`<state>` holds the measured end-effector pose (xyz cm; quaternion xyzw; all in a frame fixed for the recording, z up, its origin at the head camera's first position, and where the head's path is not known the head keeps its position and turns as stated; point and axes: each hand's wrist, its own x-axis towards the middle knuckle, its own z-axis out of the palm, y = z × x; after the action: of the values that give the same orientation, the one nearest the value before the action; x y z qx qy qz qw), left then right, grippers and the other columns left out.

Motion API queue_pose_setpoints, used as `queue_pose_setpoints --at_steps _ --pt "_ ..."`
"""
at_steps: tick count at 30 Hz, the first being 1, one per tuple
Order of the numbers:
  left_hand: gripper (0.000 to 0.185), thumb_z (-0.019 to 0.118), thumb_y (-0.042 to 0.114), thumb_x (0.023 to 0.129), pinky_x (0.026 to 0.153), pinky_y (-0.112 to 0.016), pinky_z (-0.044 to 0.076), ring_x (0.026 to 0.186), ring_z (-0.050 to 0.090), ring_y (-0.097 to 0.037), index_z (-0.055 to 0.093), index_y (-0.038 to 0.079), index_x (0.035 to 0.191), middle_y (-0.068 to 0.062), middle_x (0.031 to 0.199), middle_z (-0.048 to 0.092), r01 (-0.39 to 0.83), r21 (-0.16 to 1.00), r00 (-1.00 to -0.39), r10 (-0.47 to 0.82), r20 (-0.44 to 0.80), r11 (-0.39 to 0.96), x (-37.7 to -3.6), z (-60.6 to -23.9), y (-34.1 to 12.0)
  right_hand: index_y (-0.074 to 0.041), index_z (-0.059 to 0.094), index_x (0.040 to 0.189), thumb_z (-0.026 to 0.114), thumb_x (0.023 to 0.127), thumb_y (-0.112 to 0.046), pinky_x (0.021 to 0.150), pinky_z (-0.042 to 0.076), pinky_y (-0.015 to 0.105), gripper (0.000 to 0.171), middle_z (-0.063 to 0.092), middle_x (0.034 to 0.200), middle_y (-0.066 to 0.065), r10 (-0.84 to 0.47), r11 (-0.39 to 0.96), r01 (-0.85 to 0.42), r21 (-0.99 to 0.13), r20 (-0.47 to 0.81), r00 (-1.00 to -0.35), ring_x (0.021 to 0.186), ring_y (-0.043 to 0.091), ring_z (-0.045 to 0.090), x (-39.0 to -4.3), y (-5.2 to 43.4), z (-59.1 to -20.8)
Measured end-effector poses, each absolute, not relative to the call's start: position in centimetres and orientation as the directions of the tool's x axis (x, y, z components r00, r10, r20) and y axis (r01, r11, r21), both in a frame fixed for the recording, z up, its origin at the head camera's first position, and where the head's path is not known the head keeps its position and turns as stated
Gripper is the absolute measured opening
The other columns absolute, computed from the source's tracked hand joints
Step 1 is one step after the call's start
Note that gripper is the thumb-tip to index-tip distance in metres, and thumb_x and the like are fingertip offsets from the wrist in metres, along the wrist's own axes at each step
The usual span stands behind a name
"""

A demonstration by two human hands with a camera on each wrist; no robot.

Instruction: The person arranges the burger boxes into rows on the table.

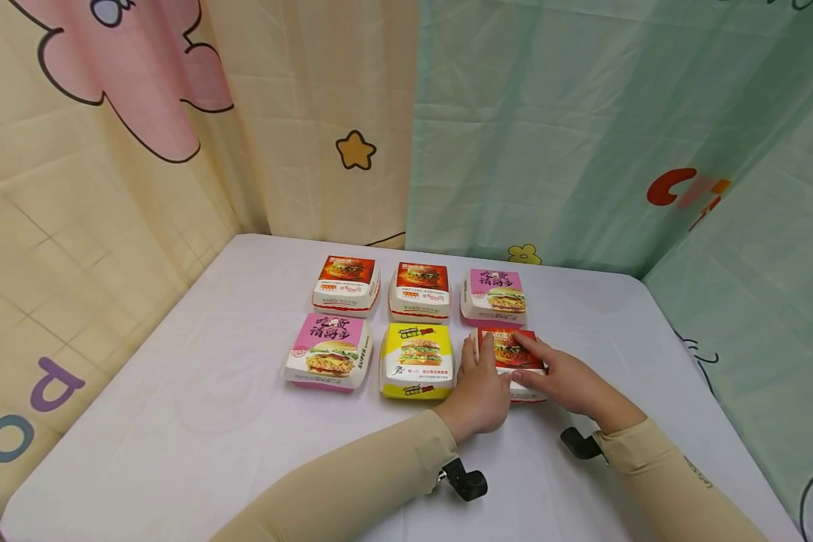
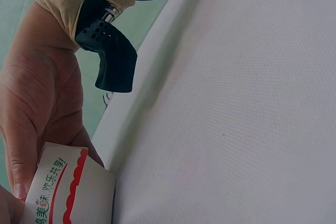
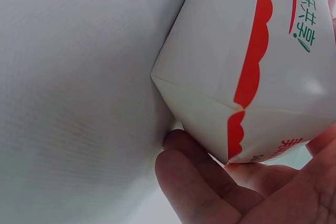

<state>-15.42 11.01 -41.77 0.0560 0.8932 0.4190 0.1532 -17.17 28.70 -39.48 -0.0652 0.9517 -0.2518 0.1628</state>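
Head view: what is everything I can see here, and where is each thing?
Red-topped burger boxes: 3; two in the back row, left and middle, one at front right under both hands.
Pink-topped burger boxes: 2; back right and front left.
Yellow burger box: 1, front middle.
Table: 1, white cloth, carrying all six boxes.
Curtains: cream with cartoon prints on the left, pale green on the right.
Wrist camera mounts: 2, black, one under each forearm.
Sleeves: 2, beige.
Left hand: holds the front right box at its left side.
Right hand: holds the same box at its right side.
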Motion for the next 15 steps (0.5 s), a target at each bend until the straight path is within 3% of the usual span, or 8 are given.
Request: queue_pose_setpoints --at_steps 15 --pt "0.077 0.056 0.037 0.108 0.124 -0.053 0.038 0.158 0.027 -0.036 0.014 0.022 0.17 -0.012 0.177 0.002 -0.032 0.745 -0.95 0.213 -0.231 0.666 -15.3 -41.54 11.2 -0.025 0.025 0.169 0.069 0.094 -0.062 0.107 0.048 0.069 0.094 0.03 0.167 0.033 -0.202 0.864 -0.035 -0.502 -0.282 -0.938 0.145 0.059 0.04 -17.23 28.72 -39.51"
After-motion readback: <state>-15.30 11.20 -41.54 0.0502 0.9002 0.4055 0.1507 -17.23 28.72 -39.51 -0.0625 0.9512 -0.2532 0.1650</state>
